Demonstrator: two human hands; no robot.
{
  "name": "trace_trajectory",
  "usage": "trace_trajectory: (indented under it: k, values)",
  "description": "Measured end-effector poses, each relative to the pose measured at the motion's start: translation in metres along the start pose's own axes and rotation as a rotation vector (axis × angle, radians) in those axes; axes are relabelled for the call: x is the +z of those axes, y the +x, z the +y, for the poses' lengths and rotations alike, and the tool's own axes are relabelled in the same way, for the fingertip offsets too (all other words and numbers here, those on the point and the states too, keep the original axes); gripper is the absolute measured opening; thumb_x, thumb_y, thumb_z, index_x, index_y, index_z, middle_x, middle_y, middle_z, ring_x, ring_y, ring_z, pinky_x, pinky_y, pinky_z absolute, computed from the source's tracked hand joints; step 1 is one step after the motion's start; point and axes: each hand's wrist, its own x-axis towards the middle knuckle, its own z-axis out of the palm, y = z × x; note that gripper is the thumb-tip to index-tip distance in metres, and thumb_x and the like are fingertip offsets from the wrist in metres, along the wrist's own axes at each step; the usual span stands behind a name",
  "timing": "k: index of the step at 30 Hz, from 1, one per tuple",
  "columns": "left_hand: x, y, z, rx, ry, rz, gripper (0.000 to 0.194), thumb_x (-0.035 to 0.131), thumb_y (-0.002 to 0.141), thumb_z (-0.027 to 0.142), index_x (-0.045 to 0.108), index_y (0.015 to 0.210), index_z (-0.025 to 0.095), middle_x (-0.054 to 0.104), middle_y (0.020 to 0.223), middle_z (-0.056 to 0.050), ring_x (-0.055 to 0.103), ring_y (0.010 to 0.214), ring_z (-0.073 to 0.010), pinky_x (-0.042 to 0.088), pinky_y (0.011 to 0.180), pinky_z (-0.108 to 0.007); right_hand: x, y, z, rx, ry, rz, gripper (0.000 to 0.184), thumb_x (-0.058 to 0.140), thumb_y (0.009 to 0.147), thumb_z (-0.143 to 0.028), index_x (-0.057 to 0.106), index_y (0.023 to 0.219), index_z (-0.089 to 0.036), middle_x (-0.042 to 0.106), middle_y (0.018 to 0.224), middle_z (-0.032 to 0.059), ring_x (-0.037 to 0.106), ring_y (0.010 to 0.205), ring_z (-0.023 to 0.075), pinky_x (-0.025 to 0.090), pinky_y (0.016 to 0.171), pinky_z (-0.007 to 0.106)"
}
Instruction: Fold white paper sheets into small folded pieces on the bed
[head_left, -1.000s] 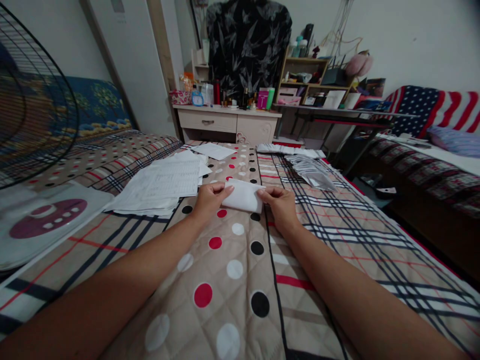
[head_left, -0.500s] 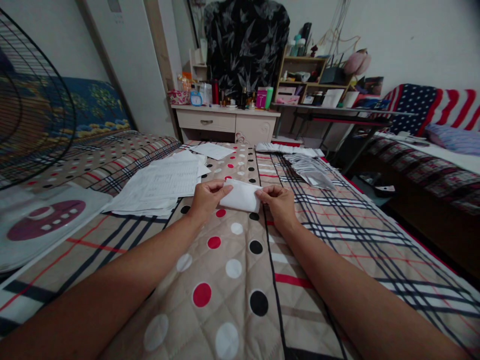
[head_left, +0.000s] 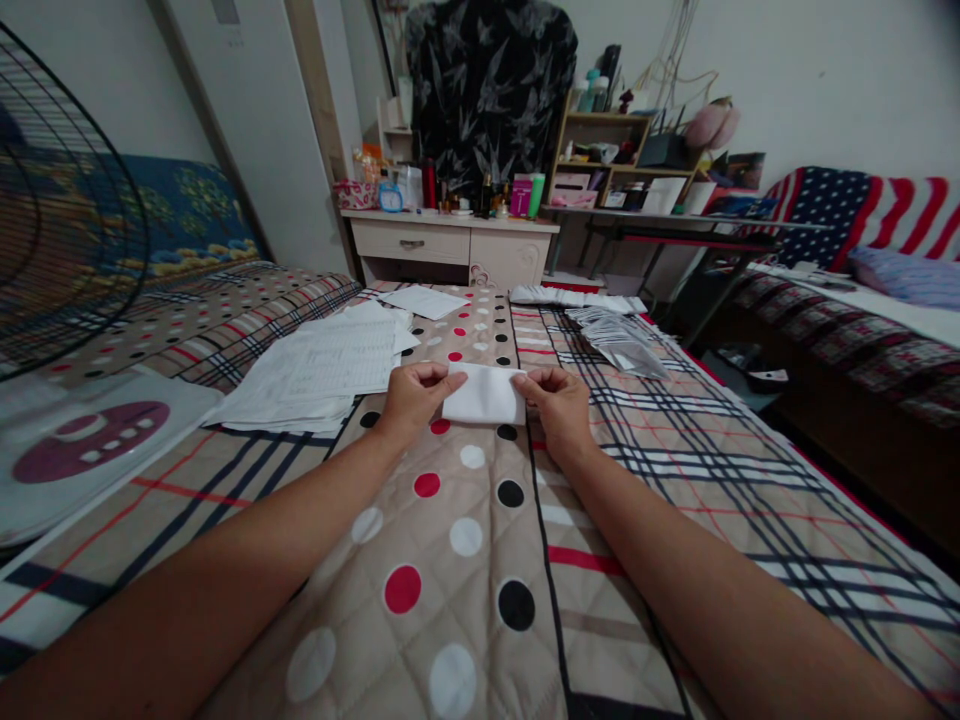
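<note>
Gripping, by its two upper ends, a small folded white paper: pinched near the upper left corner by the left hand, near the upper right corner by the right hand. Positioned squarely between the hands, with long axis running sideways from one to the other; equally near to both, with no lean toward either arm. Presented broad face toward the viewer, out ahead over the dotted and plaid quilt; hard to tell whether resting on the cloth or lifted just above it.

Different from half a second ago: turned a little squarer to the view, with lower edge now nearly level instead of slanting down to the right. Unchanged in grip on both sides, and barely shifted in place.

Farther out, just beyond the left hand: spread in an untidy stack, printed papers, with white sheets past them. Well apart from the right hand: fanned in an overlapping heap, pale slips, with a long white bundle just behind. At the left edge: laid flat, a plastic bag with a purple print, near a fan. Beyond the quilt: a pale dresser.
</note>
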Motion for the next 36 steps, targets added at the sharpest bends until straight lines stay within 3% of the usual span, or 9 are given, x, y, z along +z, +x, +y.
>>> trace_trajectory:
  k: [11,18,36]
  values:
    - [0.0,0.002,-0.003,0.007,0.0,0.026,0.033,0.083,0.056,0.04,0.071,0.068,0.012,0.067,0.063,-0.002,0.054,0.054,-0.0109,0.041,0.051,-0.022,0.0,0.001,0.003,-0.094,0.001,0.001,0.021,0.078,0.062,-0.032,0.062,0.065,-0.018,0.06,0.062,-0.0013,0.05,0.056,0.0112,0.04,0.054,0.026]
    - [-0.002,0.002,-0.003,0.095,0.045,0.011,0.029,0.081,0.057,0.039,0.069,0.063,0.014,0.065,0.063,-0.002,0.055,0.057,-0.0121,0.044,0.055,-0.024,0.0,-0.001,-0.002,-0.065,0.032,0.066,0.021,0.08,0.057,-0.03,0.064,0.065,-0.018,0.065,0.067,0.0005,0.056,0.063,0.014,0.045,0.06,0.028]
    - [0.0,0.0,0.0,0.089,0.043,-0.013,0.027,0.08,0.058,0.038,0.067,0.06,0.014,0.061,0.061,-0.001,0.05,0.055,-0.0104,0.041,0.052,-0.022,0.0,-0.004,-0.007,-0.141,0.043,0.056,0.02,0.077,0.062,-0.028,0.059,0.062,-0.02,0.06,0.064,-0.0018,0.051,0.06,0.0125,0.041,0.057,0.027]
